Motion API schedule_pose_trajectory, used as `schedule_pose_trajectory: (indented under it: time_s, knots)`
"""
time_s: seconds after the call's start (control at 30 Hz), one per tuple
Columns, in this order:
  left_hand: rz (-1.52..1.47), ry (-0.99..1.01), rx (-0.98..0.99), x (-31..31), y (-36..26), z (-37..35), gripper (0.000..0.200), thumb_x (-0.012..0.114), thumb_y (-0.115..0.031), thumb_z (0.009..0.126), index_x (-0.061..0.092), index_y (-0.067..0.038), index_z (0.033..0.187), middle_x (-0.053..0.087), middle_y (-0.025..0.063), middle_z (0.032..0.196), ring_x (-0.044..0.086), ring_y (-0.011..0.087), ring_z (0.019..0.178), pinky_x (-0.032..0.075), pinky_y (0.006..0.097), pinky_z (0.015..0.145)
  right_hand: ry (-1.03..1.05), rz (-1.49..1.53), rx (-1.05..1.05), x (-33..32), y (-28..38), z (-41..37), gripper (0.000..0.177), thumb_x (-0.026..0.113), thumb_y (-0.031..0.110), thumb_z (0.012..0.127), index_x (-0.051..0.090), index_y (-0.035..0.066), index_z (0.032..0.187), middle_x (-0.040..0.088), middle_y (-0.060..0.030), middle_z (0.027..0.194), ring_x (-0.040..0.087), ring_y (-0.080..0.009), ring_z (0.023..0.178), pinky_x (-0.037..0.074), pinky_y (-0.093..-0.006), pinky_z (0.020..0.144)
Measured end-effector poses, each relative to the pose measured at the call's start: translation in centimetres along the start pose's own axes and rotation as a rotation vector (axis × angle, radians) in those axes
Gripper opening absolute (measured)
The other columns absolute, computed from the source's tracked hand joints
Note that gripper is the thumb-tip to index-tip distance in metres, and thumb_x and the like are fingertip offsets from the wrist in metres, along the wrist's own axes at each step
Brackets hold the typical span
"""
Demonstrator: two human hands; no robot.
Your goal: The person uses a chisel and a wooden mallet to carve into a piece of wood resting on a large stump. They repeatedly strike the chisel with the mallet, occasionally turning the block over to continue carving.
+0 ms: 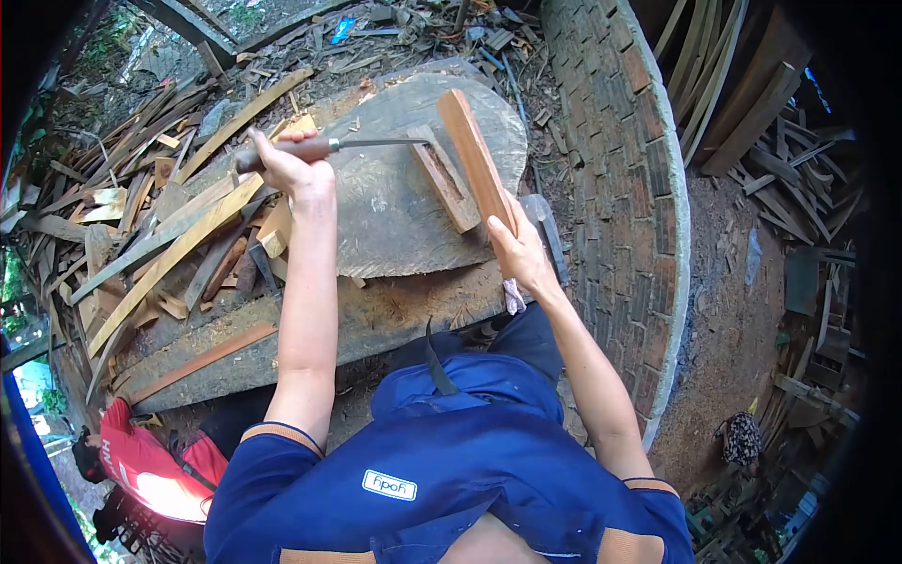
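Note:
My left hand point(297, 169) is closed around the dark wooden handle of a chisel point(381, 144), which has a metal collar and a long thin shaft. The shaft's tip meets the upper end of a small wooden block point(463, 214) with a slot cut along it. The block lies on a broad round wood stump point(362, 226). In my right hand point(522, 252) is a reddish-brown wooden bar point(474, 150), gripped at its lower end and raised at a slant over the stump's right part, beside the block.
Wood offcuts point(178, 226) pile up left of the stump. A long thin strip point(202, 362) lies on the bench's near edge. A curved brick wall point(615, 169) borders the right side. A grey tool point(548, 230) rests beside the stump. A person in red point(155, 456) is at lower left.

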State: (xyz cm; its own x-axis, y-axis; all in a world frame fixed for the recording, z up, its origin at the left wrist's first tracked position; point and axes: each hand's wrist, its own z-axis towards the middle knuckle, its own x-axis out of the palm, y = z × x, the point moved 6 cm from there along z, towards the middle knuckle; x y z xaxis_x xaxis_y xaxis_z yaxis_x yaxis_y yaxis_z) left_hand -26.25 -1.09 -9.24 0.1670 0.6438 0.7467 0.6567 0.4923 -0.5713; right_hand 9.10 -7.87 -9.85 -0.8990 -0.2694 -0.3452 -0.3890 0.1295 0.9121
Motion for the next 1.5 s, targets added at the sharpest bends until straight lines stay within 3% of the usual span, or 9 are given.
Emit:
schedule_pose_trajectory:
  time_s: [0.6, 0.73, 0.9, 0.93, 1.03, 1.2, 1.27, 1.33, 1.5]
  knots:
    - [0.359, 0.674, 0.395, 12.2, 2.6, -8.0, 0.029, 0.073, -0.019, 0.089, 0.046, -0.011, 0.086, 0.052, 0.0012, 0.064, 0.054, 0.0128, 0.048, 0.047, 0.0271, 0.043, 0.006, -0.062, 0.139, 0.4, 0.2, 0.4, 0.06, 0.053, 0.036, 0.094, 0.036, 0.018, 0.148, 0.056, -0.0224, 0.133, 0.055, -0.0379, 0.122, 0.042, -0.0433, 0.102]
    - [0.434, 0.782, 0.47, 12.9, 3.9, -9.8, 0.032, 0.072, -0.031, 0.088, 0.051, -0.008, 0.096, 0.057, 0.0025, 0.072, 0.056, 0.0103, 0.048, 0.05, 0.0211, 0.04, 0.005, -0.04, 0.125, 0.5, 0.4, 0.3, 0.059, 0.054, 0.035, 0.093, 0.036, 0.018, 0.148, 0.057, -0.0228, 0.131, 0.055, -0.036, 0.123, 0.042, -0.0408, 0.101]
    - [0.584, 0.786, 0.61, 13.0, 4.8, -13.0, 0.033, 0.08, -0.029, 0.082, 0.055, -0.01, 0.092, 0.061, 0.0001, 0.074, 0.061, 0.0107, 0.063, 0.052, 0.0262, 0.06, 0.018, 0.009, 0.178, -0.9, 1.9, 0.4, 0.059, 0.052, 0.034, 0.094, 0.036, 0.016, 0.149, 0.061, -0.0182, 0.122, 0.064, -0.0272, 0.099, 0.051, -0.0432, 0.088]
    - [0.588, 0.778, 0.614, 13.4, 4.7, -13.4, 0.033, 0.08, -0.029, 0.082, 0.055, -0.01, 0.092, 0.061, 0.0001, 0.074, 0.061, 0.0107, 0.063, 0.052, 0.0262, 0.06, 0.005, 0.009, 0.117, -1.6, 3.8, 0.9, 0.061, 0.051, 0.033, 0.095, 0.035, 0.012, 0.15, 0.062, -0.0175, 0.118, 0.063, -0.0218, 0.082, 0.054, -0.0427, 0.079]
    - [0.652, 0.805, 0.743, 13.4, 4.7, -14.6, 0.027, 0.079, -0.015, 0.082, 0.054, -0.005, 0.089, 0.064, 0.0043, 0.069, 0.061, 0.0105, 0.06, 0.049, 0.0258, 0.057, -0.134, 0.032, -0.289, -4.8, 15.0, 0.0, 0.06, 0.05, 0.031, 0.096, 0.034, 0.006, 0.149, 0.054, -0.0208, 0.135, 0.054, -0.0309, 0.122, 0.048, -0.0437, 0.098]
    - [0.625, 0.924, 0.783, 14.3, 5.5, -16.1, 0.024, 0.078, -0.01, 0.081, 0.056, -0.004, 0.091, 0.065, 0.0059, 0.072, 0.062, 0.0105, 0.064, 0.05, 0.0252, 0.06, -0.289, -0.264, -0.743, -7.7, 23.7, -3.0, 0.057, 0.057, 0.029, 0.096, 0.037, 0.02, 0.148, 0.067, -0.0188, 0.114, 0.07, -0.0318, 0.092, 0.055, -0.0424, 0.081]
    - [0.536, 1.033, 0.662, 14.1, 6.2, -16.0, 0.023, 0.076, -0.006, 0.079, 0.057, -0.004, 0.092, 0.065, 0.0064, 0.074, 0.063, 0.0112, 0.065, 0.05, 0.0257, 0.062, -0.11, -0.586, -0.409, -6.7, 20.9, -2.3, 0.058, 0.058, 0.03, 0.095, 0.036, 0.023, 0.148, 0.069, -0.0199, 0.106, 0.071, -0.0331, 0.083, 0.056, -0.0433, 0.074]
    - [0.644, 1.017, 0.692, 14.4, 6.2, -16.2, 0.022, 0.074, -0.005, 0.079, 0.057, -0.004, 0.092, 0.065, 0.0061, 0.074, 0.062, 0.0118, 0.065, 0.05, 0.0264, 0.062, -0.182, -0.721, -0.466, -7.4, 21.2, -2.9, 0.059, 0.058, 0.03, 0.094, 0.036, 0.024, 0.148, 0.069, -0.0203, 0.105, 0.071, -0.0329, 0.084, 0.056, -0.0435, 0.075]
    - [0.643, 0.924, 0.754, 14.1, 5.1, -16.1, 0.021, 0.074, -0.008, 0.08, 0.056, -0.005, 0.091, 0.064, 0.0051, 0.074, 0.061, 0.012, 0.065, 0.049, 0.0266, 0.061, -0.209, -0.299, -0.586, -7.5, 21.9, -3.6, 0.059, 0.057, 0.027, 0.094, 0.035, 0.023, 0.149, 0.069, -0.0219, 0.105, 0.071, -0.0344, 0.09, 0.056, -0.0442, 0.079]
